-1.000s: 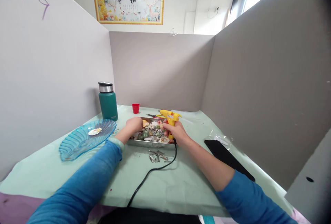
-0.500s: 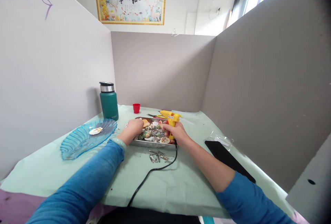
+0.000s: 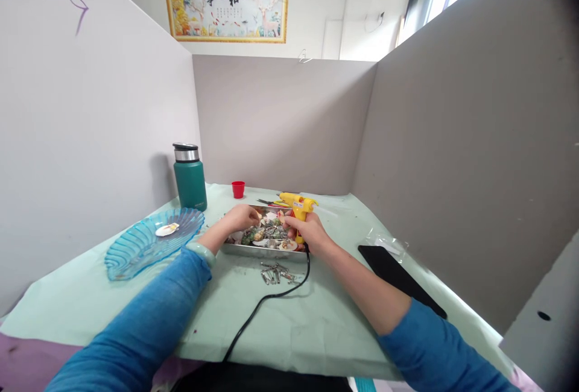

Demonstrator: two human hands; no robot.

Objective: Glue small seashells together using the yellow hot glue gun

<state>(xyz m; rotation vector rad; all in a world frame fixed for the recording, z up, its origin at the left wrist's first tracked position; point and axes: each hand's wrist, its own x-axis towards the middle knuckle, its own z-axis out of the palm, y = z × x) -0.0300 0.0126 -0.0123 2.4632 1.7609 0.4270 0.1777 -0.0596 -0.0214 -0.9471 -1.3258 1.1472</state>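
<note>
My right hand (image 3: 312, 232) is wrapped round the grip of a yellow hot glue gun (image 3: 296, 202), held over the right side of a metal tray (image 3: 266, 252). Its black cord (image 3: 266, 298) runs down to the table's front edge. Over the tray's back left part is my left hand (image 3: 243, 217), its fingers bent together at the shells; whatever they pinch is hidden. Mixed seashells (image 3: 260, 235) and small metal pieces fill the tray. Several small metal clips (image 3: 277, 274) lie on the green table cover in front of it.
At the left sits a blue shell-shaped dish (image 3: 136, 250) with a pale shell (image 3: 167, 230) in it. Behind stand a green bottle (image 3: 190, 181) and a red cup (image 3: 237, 190). Pliers (image 3: 271, 202) lie behind the tray. A black mat (image 3: 402, 280) and clear plastic bag (image 3: 389, 244) are at right.
My left hand has shifted slightly right over the tray, now covering the orange shell seen before. The glue gun and my right hand have stayed in place.
</note>
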